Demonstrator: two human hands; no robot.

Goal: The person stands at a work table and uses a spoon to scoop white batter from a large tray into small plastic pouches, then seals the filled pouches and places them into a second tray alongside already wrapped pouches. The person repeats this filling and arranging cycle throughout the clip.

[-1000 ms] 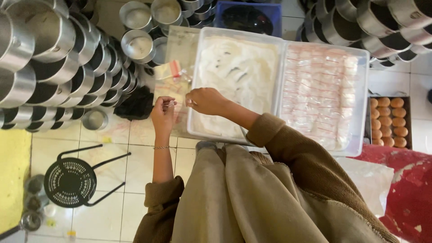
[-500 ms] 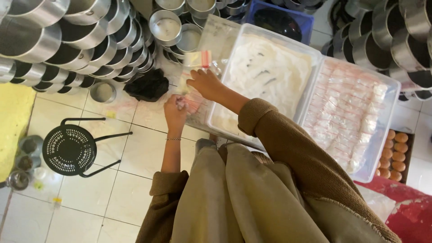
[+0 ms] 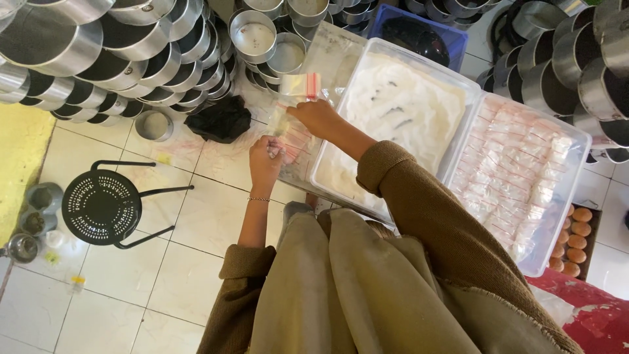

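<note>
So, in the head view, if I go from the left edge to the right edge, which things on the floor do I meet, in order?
Yellow mat → black perforated stool → black cloth → left hand → right hand → tub of white powder → tub of small filled bags → tray of brown eggs.

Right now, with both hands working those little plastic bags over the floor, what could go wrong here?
The right hand holds a small clear bag up above the tiled floor, not over the tub of white powder, so any contents could spill onto the tiles. The left hand works close to a loose pile of bags, which might slide or scatter. The stacked metal pans crowd close; a careless elbow could topple them.
</note>
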